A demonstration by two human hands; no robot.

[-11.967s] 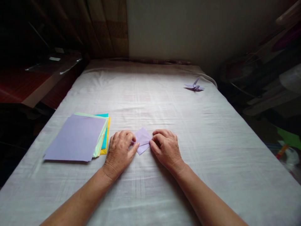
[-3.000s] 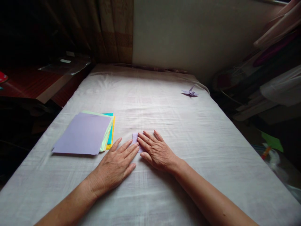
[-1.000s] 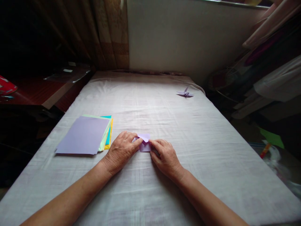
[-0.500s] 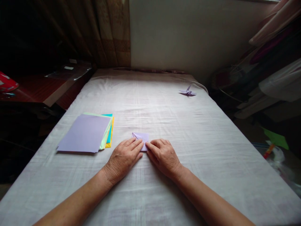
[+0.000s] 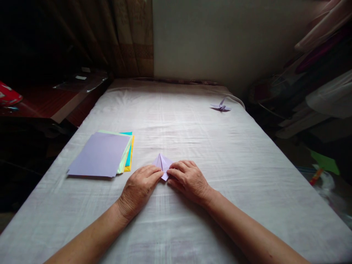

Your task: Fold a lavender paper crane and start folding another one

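Head view: cloth-covered table (image 5: 181,135), pale checked cloth, slight wrinkles, a dim room around it. Folded lilac paper (image 5: 166,163) flat on the cloth, about midway between the table's left and right edges, on the wearer's side; one pointed tip towards the far edge, a smaller tip towards the wearer, a crease down its middle.

Left hand (image 5: 139,185) at the paper's left side: fingers bent and close together, thumb and forefinger narrow, holding the paper's lower left part. Right hand (image 5: 190,180) opposite: fingers curled, gap narrow, fingertips holding the paper's right side, thumb just beside the near tip. How much paper lies beneath the fingers is hidden. Both forearms come in over the near part of the table.

Paper stack (image 5: 96,154) towards the table's left edge, near the left hand but apart from it: lilac sheet uppermost, pale green, blue and yellow showing along its right side. Lilac paper crane (image 5: 221,107) near the far right corner, well apart from both hands.

Beyond the left edge, a reddish-brown desk (image 5: 41,104) with a clear plastic sleeve (image 5: 92,83); behind the far edge, a brown curtain (image 5: 134,36) and plain wall (image 5: 220,40)
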